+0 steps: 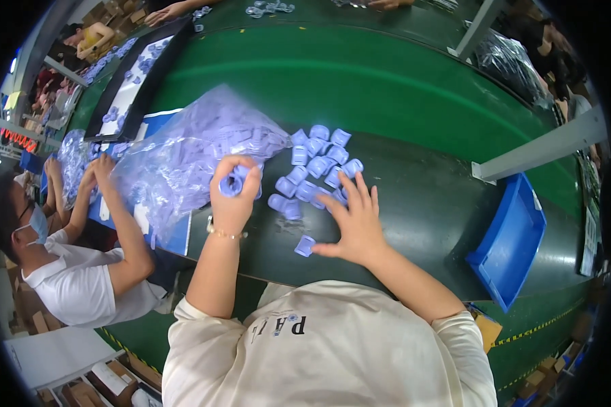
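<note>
My left hand (pixel 232 203) is closed around a small lavender plastic ring-shaped part (pixel 231 184); whether more are tucked in the palm is hidden. Over the right edge of a loose pile of matching lavender plastic parts (pixel 317 165) is my right hand (pixel 355 222), its fingers spread. Its fingertips reach the nearest pieces, and I cannot tell whether they press on them. Close to the right thumb lies a single lavender part (pixel 305 245), apart from the pile. A large clear plastic bag (pixel 210 136) full of such parts slumps beside my left hand, its contents spilling toward the pile.
An angled blue plastic bin (pixel 509 237) sits at the right table edge, near a grey metal post (pixel 543 146). Beyond the dark tabletop runs a green conveyor surface (pixel 360 81). At left, a masked co-worker (pixel 81 258) handles parts beside a black-framed tray (pixel 132 85).
</note>
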{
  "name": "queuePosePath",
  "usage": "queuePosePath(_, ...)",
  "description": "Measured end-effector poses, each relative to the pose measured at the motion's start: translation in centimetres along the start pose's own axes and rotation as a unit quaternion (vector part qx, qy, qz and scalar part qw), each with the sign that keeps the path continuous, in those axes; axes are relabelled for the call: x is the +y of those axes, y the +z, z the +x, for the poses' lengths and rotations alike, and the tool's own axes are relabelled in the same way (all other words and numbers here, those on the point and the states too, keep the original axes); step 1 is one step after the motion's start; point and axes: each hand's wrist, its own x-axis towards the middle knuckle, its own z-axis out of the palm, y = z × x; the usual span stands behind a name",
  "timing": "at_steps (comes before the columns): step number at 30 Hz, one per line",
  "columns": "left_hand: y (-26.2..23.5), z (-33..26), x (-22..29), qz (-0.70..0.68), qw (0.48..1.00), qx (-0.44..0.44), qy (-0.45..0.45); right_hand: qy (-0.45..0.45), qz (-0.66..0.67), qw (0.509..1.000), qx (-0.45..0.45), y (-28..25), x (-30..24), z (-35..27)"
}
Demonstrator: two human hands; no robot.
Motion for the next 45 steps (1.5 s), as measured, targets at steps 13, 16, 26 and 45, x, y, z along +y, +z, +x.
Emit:
queuePosePath(13,-23.8,0.6,5.7,0.247,0.921,0.302,-0.004,-0.036,-0.096,0.992,-0.069,1.4,-3.1,3.4)
queuePosePath(16,-33.2,3.7,1.5,0.319,0.890,0.325,-0.004,-0.047,-0.102,0.991,-0.073,1.7,-4.7,4.3)
queuePosePath(26,-47.4,8.3,-15.1,0.612,0.692,0.163,-0.347,-0.030,-0.105,0.994,-0.029,1.1,-2.5,4.1)
queuePosePath(45,-57.2,13.6,-27.4,0.157,0.962,0.035,-0.221,0.038,-0.069,0.990,0.115,-2.5,3.2,5.1)
